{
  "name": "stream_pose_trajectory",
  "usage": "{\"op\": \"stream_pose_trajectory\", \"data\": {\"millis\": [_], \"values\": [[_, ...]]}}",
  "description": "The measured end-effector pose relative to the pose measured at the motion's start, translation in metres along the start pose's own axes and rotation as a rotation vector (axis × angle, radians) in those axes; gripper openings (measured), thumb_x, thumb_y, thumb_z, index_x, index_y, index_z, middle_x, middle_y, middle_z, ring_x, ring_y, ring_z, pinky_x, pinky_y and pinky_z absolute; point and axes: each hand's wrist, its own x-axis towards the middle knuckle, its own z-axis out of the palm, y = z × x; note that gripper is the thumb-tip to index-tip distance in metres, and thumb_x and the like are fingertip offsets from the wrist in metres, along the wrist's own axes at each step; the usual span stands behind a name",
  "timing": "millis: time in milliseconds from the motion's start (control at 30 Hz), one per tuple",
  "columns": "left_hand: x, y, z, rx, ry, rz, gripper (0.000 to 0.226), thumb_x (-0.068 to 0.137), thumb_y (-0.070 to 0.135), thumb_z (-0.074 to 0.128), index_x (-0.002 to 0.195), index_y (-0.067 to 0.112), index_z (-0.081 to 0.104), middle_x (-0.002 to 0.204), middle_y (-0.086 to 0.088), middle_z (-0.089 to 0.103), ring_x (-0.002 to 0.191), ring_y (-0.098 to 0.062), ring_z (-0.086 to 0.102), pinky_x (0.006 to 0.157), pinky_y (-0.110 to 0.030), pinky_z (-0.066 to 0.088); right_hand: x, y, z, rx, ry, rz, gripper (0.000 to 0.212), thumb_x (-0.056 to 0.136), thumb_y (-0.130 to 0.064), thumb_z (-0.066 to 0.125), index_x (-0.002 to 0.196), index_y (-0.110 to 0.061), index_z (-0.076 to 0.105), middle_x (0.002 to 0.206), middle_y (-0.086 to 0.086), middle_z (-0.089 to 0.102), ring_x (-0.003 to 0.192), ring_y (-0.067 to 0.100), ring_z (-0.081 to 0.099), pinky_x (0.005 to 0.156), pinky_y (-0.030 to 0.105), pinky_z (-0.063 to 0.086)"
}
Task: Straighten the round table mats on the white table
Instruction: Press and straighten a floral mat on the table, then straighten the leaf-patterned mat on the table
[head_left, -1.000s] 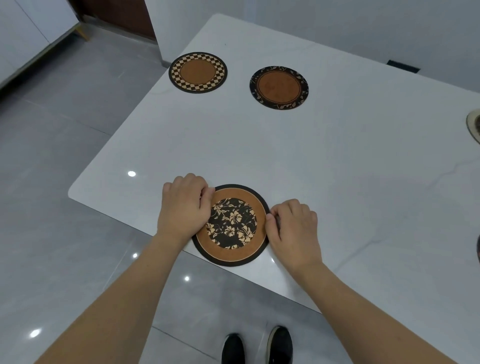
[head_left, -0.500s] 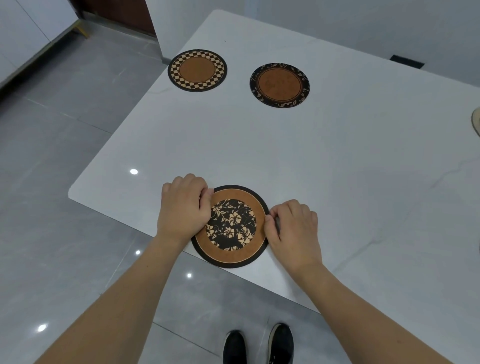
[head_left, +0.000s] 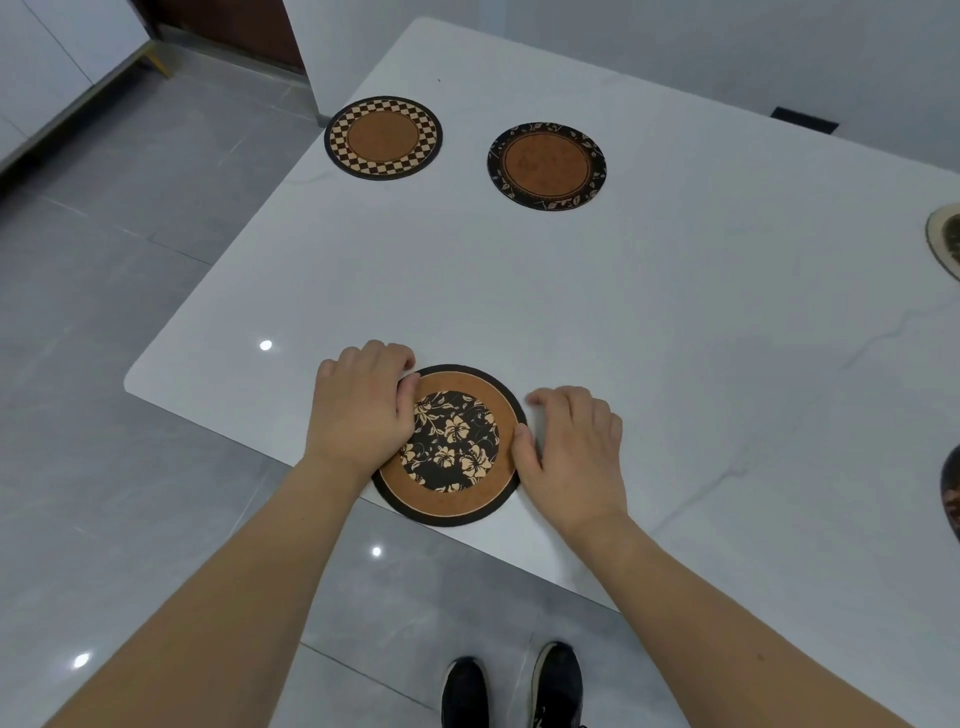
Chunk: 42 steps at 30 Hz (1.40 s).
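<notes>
a floral mat (head_left: 451, 447) lies at the near edge of the white worktop (head_left: 597, 312), its near rim hanging a little past the edge over the grey floor (head_left: 130, 249). the left hand (head_left: 361, 410) rests on the mat's left side, fingers curled, thumb lying on the brown ring; it presses rather than grips, as far as can be seen. the right hand (head_left: 569, 452) sits just beside the mat's right rim, its thumb touching the rim, the other fingers loosely bent on the worktop, grasping nothing. at the far end lie a checked mat (head_left: 383, 137) by the left corner and a leaf-rimmed mat (head_left: 546, 166) to its right, well apart from each other. two more mats are cut off at the right border, one pale-rimmed (head_left: 943, 241), one dark (head_left: 951, 493). black shoes (head_left: 511, 686) show on the floor below the worktop's edge.
</notes>
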Motion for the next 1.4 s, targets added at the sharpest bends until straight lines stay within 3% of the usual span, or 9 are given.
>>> {"op": "stream_pose_trajectory", "data": {"millis": [167, 367, 567, 733, 867, 967, 1067, 1267, 1400], "values": [[0.005, 0.008, -0.006, 0.166, 0.044, 0.041, 0.019, 0.095, 0.019, 0.045, 0.102, 0.01, 0.06, 0.092, -0.011, 0.059, 0.079, -0.032, 0.051, 0.068, -0.04, 0.033, -0.001, 0.008, -0.017, 0.215, -0.069, -0.001, 0.036, 0.093, -0.03, 0.05, 0.128, -0.02, 0.05, 0.127, 0.0, 0.049, 0.119, 0.015, 0.039, 0.103, 0.024, 0.017], [0.007, 0.083, -0.009, 0.168, 0.227, 0.065, 0.017, 0.093, 0.01, 0.052, 0.108, 0.008, 0.06, 0.097, -0.012, 0.059, 0.082, -0.032, 0.049, 0.071, -0.042, 0.032, -0.019, 0.072, -0.091, 0.271, -0.03, 0.015, 0.031, 0.093, -0.02, 0.048, 0.124, -0.016, 0.053, 0.127, -0.002, 0.051, 0.114, 0.014, 0.046, 0.099, 0.021, 0.026], [0.009, 0.243, 0.003, -0.004, 0.139, 0.127, 0.017, 0.089, 0.013, 0.061, 0.104, 0.007, 0.065, 0.098, -0.013, 0.062, 0.084, -0.035, 0.056, 0.074, -0.043, 0.038, -0.053, 0.187, -0.169, 0.166, 0.063, 0.17, 0.032, 0.093, -0.018, 0.05, 0.126, -0.015, 0.052, 0.128, 0.0, 0.051, 0.115, 0.017, 0.047, 0.099, 0.023, 0.028], [0.003, 0.385, 0.035, -0.146, 0.045, 0.1, 0.027, 0.09, 0.022, 0.048, 0.107, 0.008, 0.064, 0.103, -0.012, 0.062, 0.088, -0.035, 0.056, 0.077, -0.044, 0.042, -0.079, 0.297, -0.22, 0.051, 0.123, 0.271, 0.028, 0.092, -0.019, 0.05, 0.118, -0.01, 0.056, 0.119, 0.006, 0.057, 0.107, 0.021, 0.05, 0.095, 0.027, 0.034], [-0.009, 0.478, 0.076, -0.239, -0.135, 0.098, 0.037, 0.097, 0.029, 0.041, 0.121, 0.008, 0.058, 0.117, -0.013, 0.059, 0.1, -0.034, 0.056, 0.084, -0.044, 0.043, -0.091, 0.383, -0.246, 0.007, 0.161, 0.388, 0.034, 0.093, -0.022, 0.048, 0.124, -0.009, 0.053, 0.123, 0.01, 0.054, 0.11, 0.025, 0.049, 0.098, 0.036, 0.035], [-0.029, 0.526, 0.108, -0.206, -0.247, -0.009, 0.045, 0.098, 0.044, 0.036, 0.133, 0.019, 0.049, 0.132, -0.005, 0.049, 0.115, -0.027, 0.044, 0.094, -0.042, 0.035, -0.093, 0.436, -0.249, -0.113, 0.049, 0.421, 0.051, 0.096, -0.036, 0.042, 0.138, -0.007, 0.043, 0.138, 0.013, 0.046, 0.124, 0.029, 0.042, 0.105, 0.041, 0.032], [-0.049, 0.548, 0.124, -0.101, -0.204, -0.011, 0.049, 0.097, 0.042, 0.035, 0.139, 0.018, 0.046, 0.13, -0.004, 0.049, 0.116, -0.027, 0.043, 0.095, -0.043, 0.037, -0.092, 0.466, -0.234, -0.255, -0.08, 0.364, 0.059, 0.097, -0.046, 0.033, 0.142, -0.009, 0.035, 0.141, 0.011, 0.039, 0.128, 0.029, 0.035, 0.109, 0.044, 0.027], [-0.048, 0.549, 0.131, -0.031, -0.189, -0.016, 0.05, 0.097, 0.037, 0.033, 0.142, 0.017, 0.042, 0.129, -0.005, 0.049, 0.115, -0.026, 0.043, 0.093, -0.043, 0.039, -0.098, 0.479, -0.22, -0.257, 0.02, 0.217, 0.039, 0.096, -0.04, 0.031, 0.129, -0.025, 0.045, 0.128, 0.003, 0.045, 0.116, 0.025, 0.039, 0.099, 0.042, 0.03], [-0.049, 0.551, 0.129, -0.027, -0.199, -0.077, 0.052, 0.097, 0.038, 0.031, 0.143, 0.015, 0.039, 0.129, -0.006, 0.047, 0.115, -0.027, 0.042, 0.095, -0.044, 0.038, -0.097, 0.48, -0.221, -0.227, -0.016, 0.211, 0.043, 0.099, -0.042, 0.025, 0.134, -0.025, 0.043, 0.13, 0.001, 0.042, 0.118, 0.024, 0.037, 0.103, 0.039, 0.024]]}}
